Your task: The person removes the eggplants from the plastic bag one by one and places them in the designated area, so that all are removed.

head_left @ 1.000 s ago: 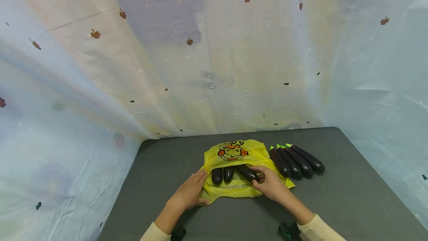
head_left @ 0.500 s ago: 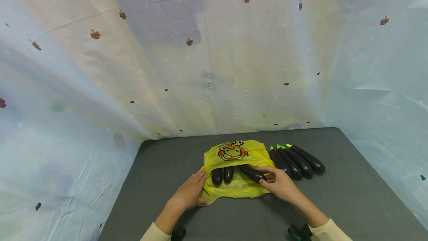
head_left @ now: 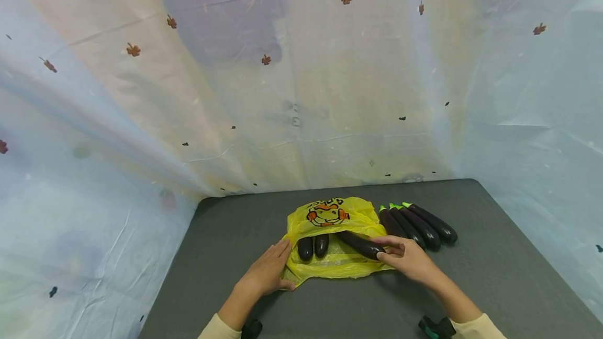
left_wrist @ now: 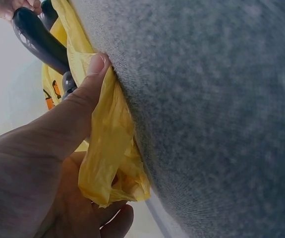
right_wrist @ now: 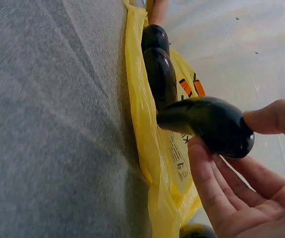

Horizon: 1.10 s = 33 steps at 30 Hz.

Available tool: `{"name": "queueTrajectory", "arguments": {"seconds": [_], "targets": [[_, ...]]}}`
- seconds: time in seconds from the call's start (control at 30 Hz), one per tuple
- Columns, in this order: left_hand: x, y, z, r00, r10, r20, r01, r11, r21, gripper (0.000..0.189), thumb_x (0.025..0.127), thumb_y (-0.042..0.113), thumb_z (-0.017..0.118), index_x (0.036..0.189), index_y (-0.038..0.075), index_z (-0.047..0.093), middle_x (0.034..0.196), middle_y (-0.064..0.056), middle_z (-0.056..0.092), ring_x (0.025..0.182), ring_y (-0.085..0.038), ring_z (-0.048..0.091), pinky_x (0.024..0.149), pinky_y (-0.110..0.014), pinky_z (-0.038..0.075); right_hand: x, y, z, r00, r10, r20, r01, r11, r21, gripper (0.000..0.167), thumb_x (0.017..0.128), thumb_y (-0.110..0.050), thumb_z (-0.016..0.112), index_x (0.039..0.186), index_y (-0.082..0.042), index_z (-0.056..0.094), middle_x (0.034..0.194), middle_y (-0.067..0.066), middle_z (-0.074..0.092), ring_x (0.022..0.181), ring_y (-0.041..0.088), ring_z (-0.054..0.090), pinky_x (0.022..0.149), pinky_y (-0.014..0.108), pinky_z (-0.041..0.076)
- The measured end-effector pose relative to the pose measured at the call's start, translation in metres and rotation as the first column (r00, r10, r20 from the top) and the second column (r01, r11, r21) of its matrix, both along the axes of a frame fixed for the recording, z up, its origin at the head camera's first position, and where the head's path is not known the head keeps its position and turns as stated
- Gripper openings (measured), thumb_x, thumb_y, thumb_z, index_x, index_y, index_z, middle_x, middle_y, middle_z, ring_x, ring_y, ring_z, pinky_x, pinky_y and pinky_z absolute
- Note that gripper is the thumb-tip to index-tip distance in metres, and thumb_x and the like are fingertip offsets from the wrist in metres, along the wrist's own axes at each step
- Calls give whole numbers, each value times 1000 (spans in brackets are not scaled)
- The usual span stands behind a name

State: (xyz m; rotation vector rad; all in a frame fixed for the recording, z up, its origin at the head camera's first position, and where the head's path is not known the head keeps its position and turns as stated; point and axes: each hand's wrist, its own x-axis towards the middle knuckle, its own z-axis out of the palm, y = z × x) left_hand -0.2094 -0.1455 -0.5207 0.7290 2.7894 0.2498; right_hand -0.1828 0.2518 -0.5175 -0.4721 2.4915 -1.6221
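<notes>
Your left hand (head_left: pixel 267 270) pinched the bag (head_left: pixel 355 217), probably steadying it; your right hand (head_left: pixel 409 261) pinched an eggplant (head_left: pixel 360 245) in its fingers (right_wrist: pixel 205 174).

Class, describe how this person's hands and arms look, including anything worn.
The left hand and right hand are ungloved. Pale cream sleeves stop short of the hands. A dark object shows beside each sleeve's end, the right one bearing a green patch.
</notes>
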Motion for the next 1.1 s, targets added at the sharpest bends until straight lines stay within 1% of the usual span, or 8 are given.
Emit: {"name": "queueTrajectory", "arguments": {"seconds": [0.17,0.37,0.47,0.67,0.77,0.9,1.0,1.1], "targets": [[1,0,-2,1000,1,-2,-1,1000,3,110,85,48,89,165,-5,35,173,-21,31,161,-36,30,131,-51,27,2,8,0,1000,22,1,-22,999,-24,43,108,-21,69,144,1,65,147,26,62,134,43,62,98,18,55],[0,-1,-2,1000,-2,-9,2,1000,-2,110,84,49,89,165,-5,35,173,-20,31,161,-36,30,131,-51,27,6,20,1,998,38,42,-35,996,-77,44,109,-20,67,146,2,63,149,30,58,124,3,66,95,21,58],[0,-1,-2,1000,-5,-6,5,1000,-4,110,85,49,88,165,-5,35,174,-20,30,161,-36,30,132,-51,27,8,27,3,997,51,60,-45,993,-105,44,110,-18,64,148,4,61,151,33,55,118,-7,65,93,24,61],[-1,-1,-4,1000,-2,8,2,1000,-8,110,86,50,87,166,-4,34,174,-20,29,162,-36,28,132,-51,26,12,38,7,997,69,40,-64,991,-116,44,111,-16,61,149,6,59,151,34,54,121,-7,63,94,21,60],[-2,-2,-7,1000,1,10,-1,1000,-13,110,87,51,86,166,-3,33,175,-19,29,162,-36,28,132,-51,26,13,44,7,996,84,42,-78,987,-141,43,112,-13,60,149,7,58,150,32,56,120,-2,67,94,26,62],[-2,-2,-9,1000,3,6,-3,1000,-13,109,87,51,86,166,-3,34,175,-18,29,162,-36,28,132,-51,26,14,52,7,993,104,50,-95,982,-162,43,112,-12,58,150,9,56,146,3,66,119,4,70,96,35,63],[-2,-2,-9,1000,1,4,-1,1000,-12,109,87,50,86,166,-3,34,175,-19,29,162,-36,28,132,-51,26,16,58,10,993,116,32,-109,979,-172,43,112,-10,57,150,11,55,143,-9,66,120,4,69,96,35,63],[-2,-2,-9,1000,-4,0,4,1000,-13,109,86,50,86,166,-3,34,174,-19,29,162,-36,28,132,-51,26,17,63,12,993,117,15,-113,976,-185,41,112,-7,55,149,11,56,143,-11,66,122,2,67,95,33,63]]}}
